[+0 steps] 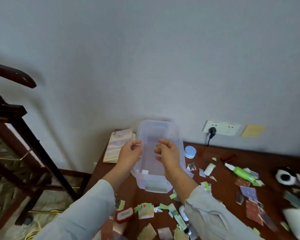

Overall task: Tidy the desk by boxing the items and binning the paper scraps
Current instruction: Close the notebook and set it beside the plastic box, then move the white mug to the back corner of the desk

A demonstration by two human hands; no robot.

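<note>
A: Where is the box [152, 170]?
B: On the tabletop [222, 196] by the wall, lid off. It's thin, clear plastic with rounded corners. The left hand [130, 153] curls at its rim and the right hand [168, 155] curls above the inside. I cannot tell whether either grips.
A: Advice?
B: Steady it first, then load the rigid items. The flimsy paper scraps [145, 209] go in the bin.

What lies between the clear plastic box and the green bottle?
Head view: paper scraps and a small white bottle lie between the clear plastic box and the green bottle.
</note>
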